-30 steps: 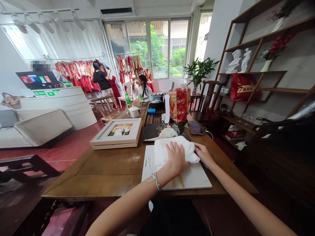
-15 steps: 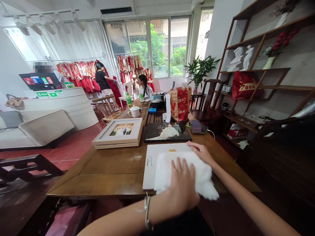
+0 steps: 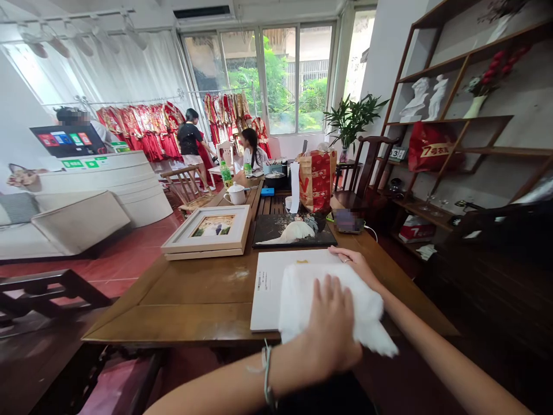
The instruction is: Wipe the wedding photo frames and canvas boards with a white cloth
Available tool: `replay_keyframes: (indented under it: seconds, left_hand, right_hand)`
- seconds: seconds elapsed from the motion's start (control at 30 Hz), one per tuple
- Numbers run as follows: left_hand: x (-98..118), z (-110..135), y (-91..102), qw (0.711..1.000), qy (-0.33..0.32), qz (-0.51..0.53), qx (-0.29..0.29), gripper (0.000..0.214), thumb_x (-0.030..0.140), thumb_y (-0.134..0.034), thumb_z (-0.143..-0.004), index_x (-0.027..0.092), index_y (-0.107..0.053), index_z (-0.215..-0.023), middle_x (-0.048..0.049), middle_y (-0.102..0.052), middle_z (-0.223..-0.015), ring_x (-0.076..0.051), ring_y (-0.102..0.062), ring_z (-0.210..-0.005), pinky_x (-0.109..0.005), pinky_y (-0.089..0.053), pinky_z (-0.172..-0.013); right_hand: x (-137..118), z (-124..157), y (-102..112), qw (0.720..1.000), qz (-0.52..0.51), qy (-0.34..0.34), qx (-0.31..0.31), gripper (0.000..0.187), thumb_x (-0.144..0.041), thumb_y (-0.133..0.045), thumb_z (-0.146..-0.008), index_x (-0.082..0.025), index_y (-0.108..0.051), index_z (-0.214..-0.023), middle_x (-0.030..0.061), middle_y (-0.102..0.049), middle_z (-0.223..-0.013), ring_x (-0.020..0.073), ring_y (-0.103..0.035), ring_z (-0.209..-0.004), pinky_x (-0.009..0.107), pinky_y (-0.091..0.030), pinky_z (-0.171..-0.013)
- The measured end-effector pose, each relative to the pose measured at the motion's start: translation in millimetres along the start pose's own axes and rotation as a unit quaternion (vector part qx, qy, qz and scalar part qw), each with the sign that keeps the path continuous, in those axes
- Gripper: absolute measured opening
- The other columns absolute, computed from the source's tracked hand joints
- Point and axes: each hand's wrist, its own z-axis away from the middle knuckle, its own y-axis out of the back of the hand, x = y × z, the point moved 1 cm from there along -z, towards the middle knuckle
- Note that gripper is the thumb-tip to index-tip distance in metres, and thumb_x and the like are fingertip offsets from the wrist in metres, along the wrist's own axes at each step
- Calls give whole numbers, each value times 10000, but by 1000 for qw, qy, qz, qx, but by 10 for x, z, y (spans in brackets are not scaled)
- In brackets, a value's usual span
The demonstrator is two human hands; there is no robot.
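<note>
A flat white board [image 3: 266, 300] lies at the table's front edge. It carries a printed barcode label at its left side and a small gold-coloured piece [image 3: 302, 261] near its far edge. My left hand [image 3: 332, 323], a bracelet on its wrist, rests with outstretched fingers on a white cloth [image 3: 298, 294], pressing it against the board. The cloth hangs past the board's near right corner. At the far right corner, my right hand [image 3: 355, 266] grips the board's edge, its thumb and fingers partly hidden.
Beyond the board lies a dark picture panel [image 3: 263, 231] with a white-gowned figure. Stacked pale frames [image 3: 181, 248] sit to its left on the wooden table [image 3: 185, 288]. A lidded white cup [image 3: 236, 195], a red-and-brown paper bag [image 3: 317, 178] and a phone-like device [image 3: 348, 221] stand farther back.
My left hand has slid the cloth to the right across the board, baring more of its left side. My right hand keeps its hold. In the background, a standing person has shifted right.
</note>
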Motion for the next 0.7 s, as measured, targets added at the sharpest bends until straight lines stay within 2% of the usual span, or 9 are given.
replay_keyframes:
  seconds: [0.1, 0.2, 0.33, 0.43, 0.57, 0.63, 0.7]
  left_hand:
    - [285, 265, -110, 996, -84, 28, 4, 771, 409, -562, -758, 38, -279, -1372, -233, -196, -1444, -367, -125, -1335, -552, -154, -1057]
    - [323, 373, -129, 995, -76, 59, -18, 748, 401, -562, -770, 124, -264, -1398, -168, -151, -1471, -382, -69, -1338, -593, -157, -1042]
    - [87, 251, 39, 995, 30, 84, -50, 758, 445, -537, -781, 142, -246, -1413, -162, -139, -1477, -391, -53, -1334, -570, -133, -1054]
    - [-193, 38, 165, 992, 104, 62, -41, 626, 410, -479, -813, 131, -361, -1361, -161, -271, -1441, -353, -177, -1326, -523, -171, -1053]
    - [-564, -243, 197, 984, 175, 21, -3, 534, 392, -464, -803, 140, -468, -1273, -158, -409, -1362, -348, -317, -1263, -520, -242, -1006]
    - [-689, -346, 164, 980, 200, 14, 15, 537, 370, -447, -812, 92, -456, -1271, -195, -394, -1360, -359, -313, -1262, -515, -272, -985]
    - [-745, -406, 109, 981, 192, 10, 31, 578, 348, -461, -803, 73, -401, -1308, -194, -292, -1422, -341, -217, -1312, -475, -268, -1003]
  right_hand:
    - [-13, 10, -8, 1000, 16, -8, 10, 307, -243, -449, -784, -204, -697, -963, 76, -667, -1114, 230, -571, -1109, 437, -388, -989]
    - [-52, 34, -33, 999, 46, 20, -2, 295, -245, -487, -774, -215, -687, -988, 73, -656, -1136, 235, -565, -1117, 444, -398, -981]
    - [-69, 30, -54, 995, 83, 59, -11, 278, -252, -505, -762, -224, -701, -957, 71, -667, -1112, 238, -573, -1106, 435, -404, -986]
    - [-60, 16, -50, 994, 77, 77, -10, 267, -261, -490, -763, -242, -716, -904, 52, -690, -1061, 232, -590, -1081, 423, -419, -975]
    - [-91, 40, -48, 992, 85, 88, -26, 331, -194, -492, -715, -225, -700, -972, 58, -666, -1118, 238, -567, -1112, 412, -407, -980]
    - [-119, 58, -53, 990, 102, 92, -38, 373, -163, -483, -700, -220, -689, -1005, 62, -641, -1163, 243, -549, -1134, 412, -398, -984]
    - [-135, 69, -57, 989, 107, 92, -41, 384, -159, -474, -706, -222, -681, -1024, 63, -627, -1185, 247, -541, -1143, 413, -401, -977]
